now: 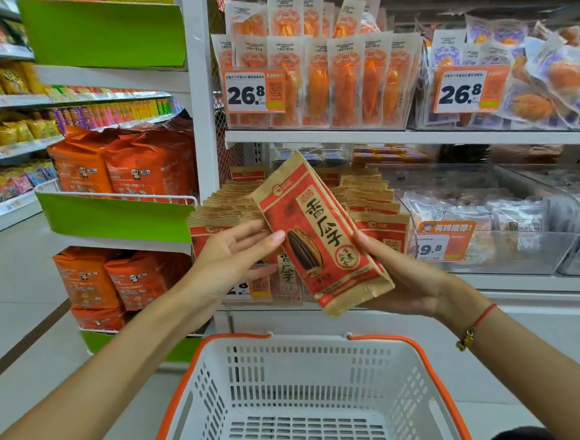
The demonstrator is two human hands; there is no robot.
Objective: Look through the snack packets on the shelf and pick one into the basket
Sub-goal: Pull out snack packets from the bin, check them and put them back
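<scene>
Shelving (pixel 413 137) in white fills the view ahead, its upper tier stocked with orange packets behind two price tags. Below the hands sits a white basket (pixel 302 373) with an orange rim, nothing visible inside it. Rows of red and tan seed packets (pixel 377 210) stand on the lower tier. One such packet (pixel 317 238) is lifted clear, tilted, in front of those rows and above the basket. The right hand (pixel 409 276) grips its lower right edge; the left hand (pixel 236 251), fingers straight, touches its left edge.
</scene>
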